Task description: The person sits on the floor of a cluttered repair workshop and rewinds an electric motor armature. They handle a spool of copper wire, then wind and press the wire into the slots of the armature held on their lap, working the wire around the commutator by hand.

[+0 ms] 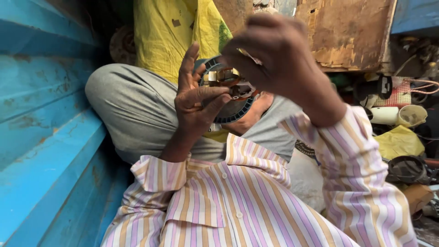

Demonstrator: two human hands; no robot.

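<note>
Fingers (pixel 208 98) of our left hand (pixel 196 103) pinch the round dark-blue motor stator wound with copper wire (pixel 228 93), raised above our lap, while our right hand (pixel 274 52) closes over its top.

Cluttered floor (pixel 423 226) with yellow bag (pixel 398 141), cardboard (pixel 418 196).

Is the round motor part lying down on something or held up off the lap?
Held up. The round motor part sits between the left hand and right hand, above the grey-trousered knee, resting on nothing.
</note>
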